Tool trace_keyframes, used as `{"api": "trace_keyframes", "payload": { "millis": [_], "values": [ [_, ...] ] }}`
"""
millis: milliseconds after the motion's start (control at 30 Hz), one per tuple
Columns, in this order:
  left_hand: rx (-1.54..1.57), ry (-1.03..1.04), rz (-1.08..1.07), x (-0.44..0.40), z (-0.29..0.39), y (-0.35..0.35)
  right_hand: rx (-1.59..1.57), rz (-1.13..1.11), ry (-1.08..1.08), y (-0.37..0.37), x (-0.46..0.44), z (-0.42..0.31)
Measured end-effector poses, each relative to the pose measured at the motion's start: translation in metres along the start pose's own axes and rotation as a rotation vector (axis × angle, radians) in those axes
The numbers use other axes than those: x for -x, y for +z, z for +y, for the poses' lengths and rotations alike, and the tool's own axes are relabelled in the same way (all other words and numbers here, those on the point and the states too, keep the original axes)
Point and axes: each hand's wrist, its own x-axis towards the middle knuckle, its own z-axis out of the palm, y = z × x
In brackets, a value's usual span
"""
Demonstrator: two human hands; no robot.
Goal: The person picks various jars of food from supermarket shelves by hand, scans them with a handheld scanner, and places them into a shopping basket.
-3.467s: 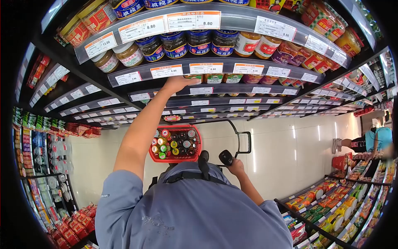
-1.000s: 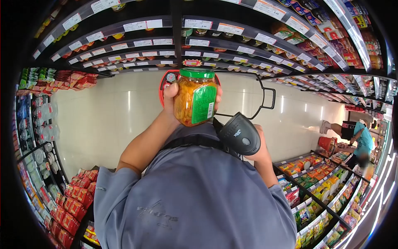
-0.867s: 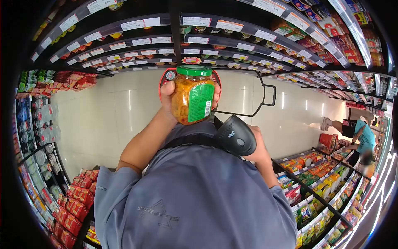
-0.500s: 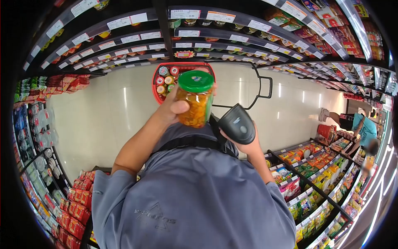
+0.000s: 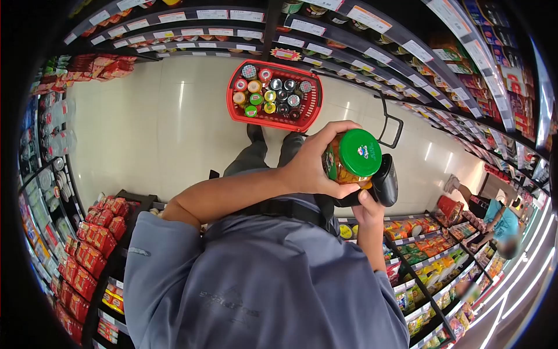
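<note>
My left hand [image 5: 314, 161] is wrapped round a glass jar [image 5: 360, 152] with a green lid and orange-yellow contents. The lid is tilted up toward me. In my right hand [image 5: 369, 210] is a dark handheld barcode scanner [image 5: 386, 181], close beside the jar and partly covered by it. Only the thumb and part of the right hand show. Beyond my hands, on the floor by my feet, stands a red shopping basket [image 5: 314, 100] holding several lidded jars with green, red, black, yellow and checkered tops.
Shelves with price labels [image 5: 306, 26] run along the far side. A black metal frame [image 5: 399, 132] juts out right of the basket. Red packets [image 5: 78, 273] fill a shelf at left, and snack bags [image 5: 433, 250] one at right. Another person in a teal shirt [image 5: 504, 224] bends at far right.
The jar has moved right, close to the scanner, and its lid now faces me more. The scanner has shifted right and turned. The view has swung, showing more of the basket's jars.
</note>
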Motion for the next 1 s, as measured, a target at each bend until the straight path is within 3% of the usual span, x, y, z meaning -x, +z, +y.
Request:
{"api": "trace_keyframes", "payload": {
  "millis": [233, 333, 433, 533, 667, 833, 1000],
  "values": [
    [-0.027, -0.042, 0.076, 0.0, -0.033, -0.024, -0.03, -0.042, 0.03, -0.004, -0.037, 0.02],
    [-0.221, -0.189, 0.021, -0.006, -0.044, -0.042, -0.027, -0.074, 0.032, -0.007, -0.064, 0.038],
    [-0.538, -0.167, 0.015, -0.013, -0.058, -0.058, 0.004, -0.085, 0.093, -0.016, -0.093, 0.056],
    [-0.611, -0.308, 0.003, -0.013, -0.082, -0.066, 0.04, -0.081, 0.161, -0.03, -0.121, 0.076],
    [-0.672, -0.26, 0.124, -0.005, -0.121, -0.074, 0.001, -0.1, 0.174, -0.044, -0.148, 0.096],
    [-0.721, -0.265, 0.212, 0.008, -0.241, -0.102, 0.313, -0.099, 0.309, -0.109, -0.176, 0.133],
    [-0.852, -0.435, 0.332, 0.043, -0.365, -0.135, 0.572, -0.014, 0.515, -0.164, -0.151, 0.158]
  ]
}}
